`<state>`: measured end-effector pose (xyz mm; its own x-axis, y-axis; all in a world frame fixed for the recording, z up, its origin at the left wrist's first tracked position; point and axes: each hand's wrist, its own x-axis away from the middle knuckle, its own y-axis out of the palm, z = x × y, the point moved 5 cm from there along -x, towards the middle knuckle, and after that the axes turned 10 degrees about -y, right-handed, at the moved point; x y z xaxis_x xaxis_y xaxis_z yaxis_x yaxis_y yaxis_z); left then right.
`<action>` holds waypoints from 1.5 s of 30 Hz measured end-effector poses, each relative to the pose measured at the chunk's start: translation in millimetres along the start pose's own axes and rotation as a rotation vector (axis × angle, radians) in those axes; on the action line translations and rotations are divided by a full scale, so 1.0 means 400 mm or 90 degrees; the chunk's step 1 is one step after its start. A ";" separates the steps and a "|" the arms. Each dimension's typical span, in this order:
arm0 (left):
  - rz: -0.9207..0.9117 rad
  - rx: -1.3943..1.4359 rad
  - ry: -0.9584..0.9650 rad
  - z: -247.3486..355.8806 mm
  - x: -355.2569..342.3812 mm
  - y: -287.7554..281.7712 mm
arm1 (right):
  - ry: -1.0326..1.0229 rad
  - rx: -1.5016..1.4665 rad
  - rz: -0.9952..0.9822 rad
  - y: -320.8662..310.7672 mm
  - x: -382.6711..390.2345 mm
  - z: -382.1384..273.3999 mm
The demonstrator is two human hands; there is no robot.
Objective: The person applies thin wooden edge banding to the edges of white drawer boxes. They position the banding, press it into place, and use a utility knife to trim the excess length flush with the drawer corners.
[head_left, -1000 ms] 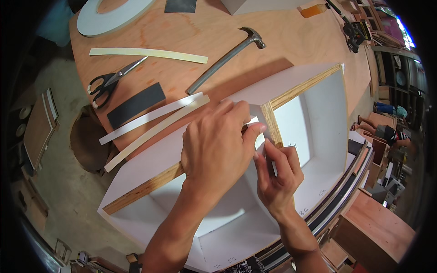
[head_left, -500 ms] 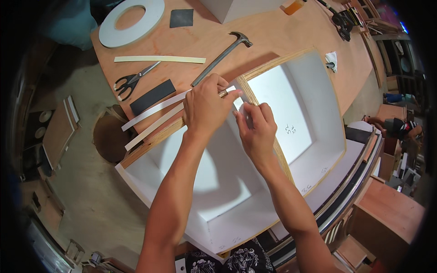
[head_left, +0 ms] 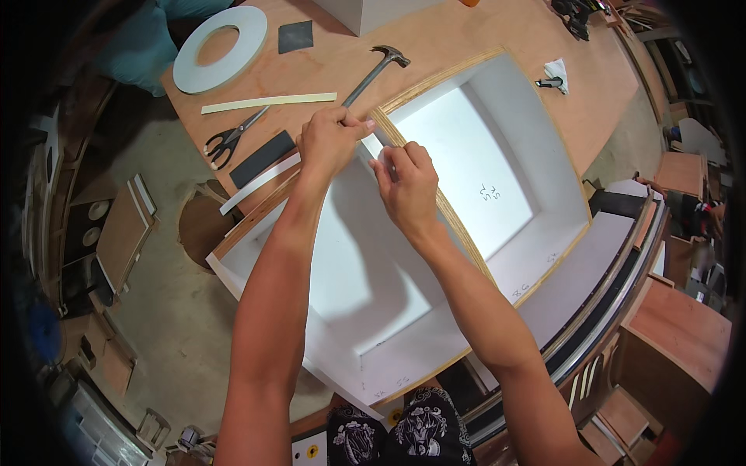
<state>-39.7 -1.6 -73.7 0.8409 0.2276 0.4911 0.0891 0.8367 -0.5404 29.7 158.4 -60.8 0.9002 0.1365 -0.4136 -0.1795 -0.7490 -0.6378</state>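
Observation:
A white two-compartment box point(head_left: 566, 147) with raw plywood edges lies on the table. My left hand point(head_left: 330, 136) has its fingers bent over the upper edge, thumb on a small white strip point(head_left: 372, 145) beside the divider point(head_left: 458, 233). My right hand point(head_left: 406, 182) pinches that strip just below, its fingertips partly hidden. A claw hammer point(head_left: 365, 85), black scissors point(head_left: 225, 141), a dark pad point(head_left: 262, 159), a cream strip point(head_left: 272, 101) and a white strip point(head_left: 242, 194) lie beside the box.
The plywood table point(head_left: 443, 39) also holds a white tape roll point(head_left: 193, 70), a dark square point(head_left: 295, 35), a white cloth with a small tool point(head_left: 555, 75) and black tools point(head_left: 575, 19). Boards point(head_left: 124, 233) stand on the floor at left; wooden boxes point(head_left: 674, 334) are at right.
Both hands appear higher and further left in the picture, along with a wider view of the box and my forearms. They remain on the small white strip by the divider.

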 end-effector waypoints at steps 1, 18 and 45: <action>-0.005 -0.002 -0.005 0.003 0.001 -0.001 | -0.003 0.001 -0.002 -0.003 -0.001 0.000; 0.028 0.188 0.050 -0.032 -0.032 -0.011 | -0.043 -0.007 -0.051 -0.009 -0.021 -0.011; -0.113 0.045 0.061 -0.026 -0.024 -0.025 | -0.081 0.051 -0.033 -0.002 -0.021 -0.019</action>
<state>-43.1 -17.3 -80.3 0.8623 0.0283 0.5055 0.2055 0.8929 -0.4006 25.2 152.8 -51.8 0.8526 0.2578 -0.4545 -0.1703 -0.6853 -0.7081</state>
